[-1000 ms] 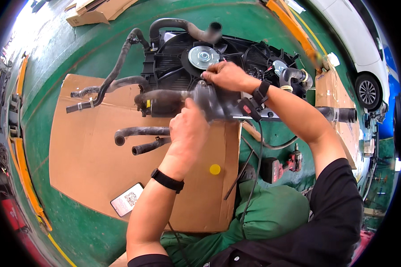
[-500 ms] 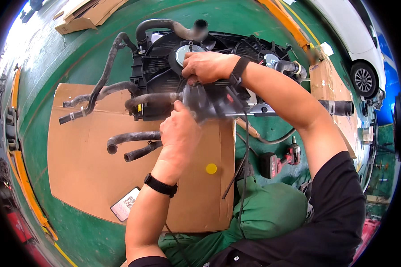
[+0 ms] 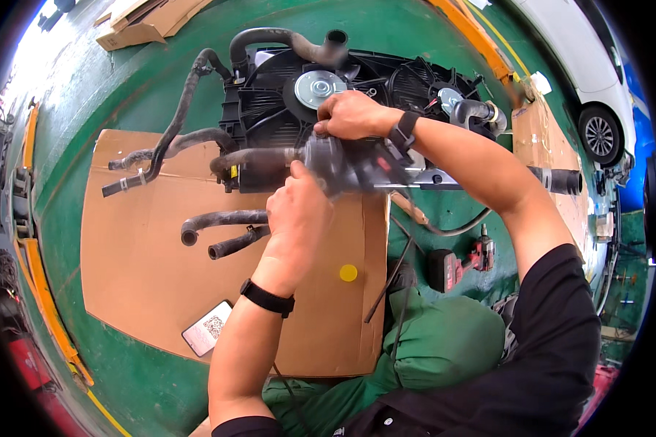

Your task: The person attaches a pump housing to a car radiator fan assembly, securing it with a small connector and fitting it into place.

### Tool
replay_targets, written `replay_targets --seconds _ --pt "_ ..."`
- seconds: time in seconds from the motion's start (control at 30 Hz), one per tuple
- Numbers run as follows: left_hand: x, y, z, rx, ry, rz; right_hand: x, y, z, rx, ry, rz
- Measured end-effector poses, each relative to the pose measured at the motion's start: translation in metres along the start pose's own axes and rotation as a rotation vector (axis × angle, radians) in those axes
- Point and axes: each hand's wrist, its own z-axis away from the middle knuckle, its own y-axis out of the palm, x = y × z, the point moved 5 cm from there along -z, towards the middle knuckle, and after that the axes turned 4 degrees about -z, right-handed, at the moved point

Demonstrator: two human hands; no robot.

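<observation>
My left hand (image 3: 297,217) is wrapped round the near side of a dark grey housing (image 3: 322,156), its thumb pointing up beside a stubby hose (image 3: 259,158) that runs to the left. The housing is smeared by motion, so its exact kind does not show. My right hand (image 3: 351,115) is closed at its top edge, thumb and fingers pinched together; what sits between them is too small to make out. Behind them lies a black radiator fan assembly (image 3: 270,109) with a round silver motor (image 3: 319,89). Two loose black hoses (image 3: 226,218) stick out left of my left hand.
Brown cardboard (image 3: 138,255) covers the green floor, with a phone (image 3: 208,328) and a yellow disc (image 3: 348,273) on it. A red and black cordless impact wrench (image 3: 463,262) lies by my right knee. More bent hoses (image 3: 178,124) extend left. A white car (image 3: 576,51) stands far right.
My right hand has shifted slightly right and down, uncovering the silver fan motor. A small upright metal piece above its fingers no longer shows. The left hand stays on the housing.
</observation>
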Motion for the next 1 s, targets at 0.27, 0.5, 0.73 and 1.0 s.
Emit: replay_targets --seconds 0.27,0.5,0.73,1.0 --pt "0.002 -0.004 0.001 -0.015 0.022 0.012 -0.012 0.003 0.003 -0.022 -0.139 -0.151" --pt "0.003 -0.002 0.0 -0.028 0.009 0.051 0.005 -0.007 -0.001 0.085 -0.223 0.168" --pt "0.007 -0.001 -0.001 -0.024 0.01 0.048 -0.01 -0.005 0.005 0.036 -0.268 0.045" --pt "-0.001 -0.01 0.001 0.001 0.002 0.024 -0.021 0.016 0.014 -0.151 -0.173 0.109"
